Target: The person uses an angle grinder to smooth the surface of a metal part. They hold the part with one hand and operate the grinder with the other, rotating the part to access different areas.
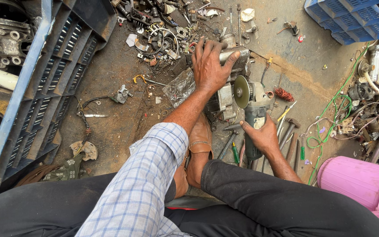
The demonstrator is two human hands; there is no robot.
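I have my left hand (210,66) pressed flat, fingers spread, on top of a grey metal motor housing (235,61) that sits on the dirt floor (110,74) near its far edge, just below a heap of scrap parts (163,26). My right hand (263,137) is wrapped tight around the body of an angle grinder (253,109), its disc (241,91) upright and touching the housing's near side. Hammers (288,129) lie just beside the grinder, a pink bucket (356,180) at the near right corner.

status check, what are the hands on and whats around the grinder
Left hand pressed flat on grey metal part. Right hand gripping angle grinder, disc beside the part. Loose hand tools and scrap close around.
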